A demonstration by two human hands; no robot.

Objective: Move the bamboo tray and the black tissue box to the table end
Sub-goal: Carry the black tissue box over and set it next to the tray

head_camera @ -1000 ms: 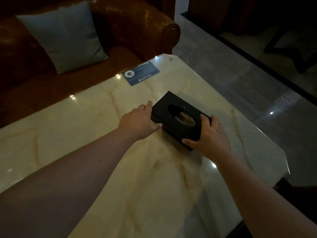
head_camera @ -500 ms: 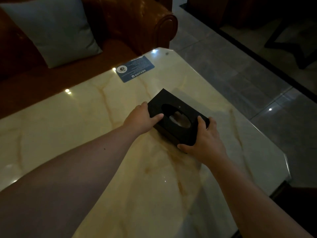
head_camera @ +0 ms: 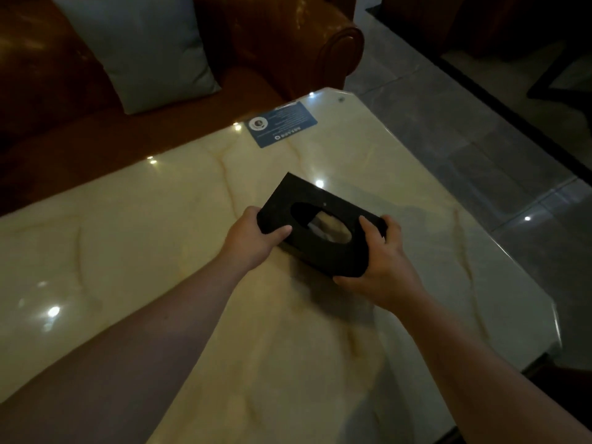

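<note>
A black tissue box [head_camera: 307, 200] with an oval slot showing pale tissue is held slantwise just above the cream marble table [head_camera: 160, 251], with a shadow beneath it. My left hand [head_camera: 253, 238] grips its near left corner, thumb on top. My right hand [head_camera: 381, 267] clasps its near right end, thumb underneath the corner and fingers over the top. No bamboo tray is in view.
A blue card [head_camera: 281, 124] lies flat near the table's far corner. A brown leather sofa [head_camera: 288, 43] with a grey cushion [head_camera: 144, 49] runs along the far side. Grey tiled floor [head_camera: 464, 139] lies to the right, past the table's bevelled edge [head_camera: 555, 315].
Both hands have closed on the tissue box and lifted it a little off the table, drawing it slightly toward me. The view has shifted downward.
</note>
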